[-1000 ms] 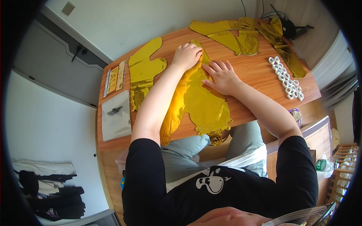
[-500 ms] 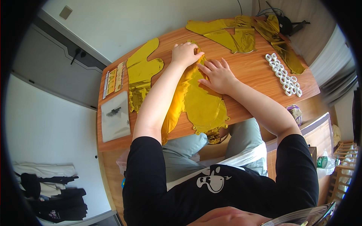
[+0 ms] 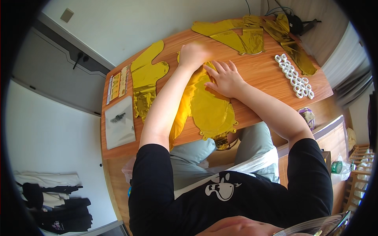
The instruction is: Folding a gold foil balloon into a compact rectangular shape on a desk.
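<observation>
A flat gold foil balloon (image 3: 210, 112) lies in front of me on the wooden table, one crumpled fold running down its left side and hanging over the near edge. My right hand (image 3: 226, 80) rests on its upper right part, fingers spread and palm down. At the balloon's far end is my left hand (image 3: 193, 56), its fingers smeared by motion, so whether they grip the foil is hidden. Another gold foil balloon (image 3: 151, 70) lies flat to the left of my left forearm.
More gold foil pieces (image 3: 232, 35) lie along the back, one (image 3: 297, 57) at the far right. Several small white rings (image 3: 293, 76) sit in rows at right. A clear plastic bag (image 3: 120, 129) with small dark sticks and a printed card (image 3: 117, 84) lie at left. The wooden table (image 3: 252, 84) has a curved far edge.
My left hand has blurred and shifted slightly at the balloon's far end, its fingertips no longer clear. The right hand stays spread on the foil. The view has shifted slightly.
</observation>
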Demonstrator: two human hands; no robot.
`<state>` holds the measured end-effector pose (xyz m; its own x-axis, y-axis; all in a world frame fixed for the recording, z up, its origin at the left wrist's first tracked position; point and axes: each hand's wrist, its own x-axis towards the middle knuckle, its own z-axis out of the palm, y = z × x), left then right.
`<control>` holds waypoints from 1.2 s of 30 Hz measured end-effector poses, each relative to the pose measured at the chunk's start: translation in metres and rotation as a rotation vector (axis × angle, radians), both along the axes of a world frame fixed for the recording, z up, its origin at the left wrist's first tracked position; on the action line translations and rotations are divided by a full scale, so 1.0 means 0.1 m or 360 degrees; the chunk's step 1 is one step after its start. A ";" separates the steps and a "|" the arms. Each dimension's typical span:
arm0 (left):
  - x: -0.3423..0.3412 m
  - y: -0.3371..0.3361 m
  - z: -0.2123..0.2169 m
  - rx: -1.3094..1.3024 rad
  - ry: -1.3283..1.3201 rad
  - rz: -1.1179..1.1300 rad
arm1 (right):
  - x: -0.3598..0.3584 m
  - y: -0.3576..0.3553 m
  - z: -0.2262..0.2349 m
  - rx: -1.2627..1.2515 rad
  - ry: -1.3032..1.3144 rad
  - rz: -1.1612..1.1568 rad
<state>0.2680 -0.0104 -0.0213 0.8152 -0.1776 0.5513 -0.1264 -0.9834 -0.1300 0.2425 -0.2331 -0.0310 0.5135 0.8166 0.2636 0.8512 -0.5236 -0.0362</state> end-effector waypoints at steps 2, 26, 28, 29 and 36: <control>0.01 0.00 0.00 -0.0016 0.0026 0.0004 | 0.01 0.00 -0.03 0.0059 -0.0059 -0.0040; 0.05 -0.02 0.15 -0.0933 -0.0022 -0.0189 | 0.01 0.12 -0.05 0.0047 0.0049 0.0028; -0.16 -0.46 0.30 -0.1290 -0.0134 -0.0662 | 0.10 -0.02 -0.09 -0.0039 0.0118 -0.0032; -0.34 -0.49 0.35 -0.1283 -0.0131 -0.0660 | 0.09 -0.02 -0.06 -0.0092 0.0173 -0.0028; -1.33 -0.77 0.35 -0.0235 0.0234 -0.0973 | 0.00 0.03 0.17 -0.0340 0.0201 0.0004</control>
<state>0.1353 -0.0878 0.0134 0.6599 -0.5649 0.4955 -0.6758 -0.7344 0.0626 0.2425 -0.2296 -0.0142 0.5294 0.8482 0.0187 0.8482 -0.5288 -0.0314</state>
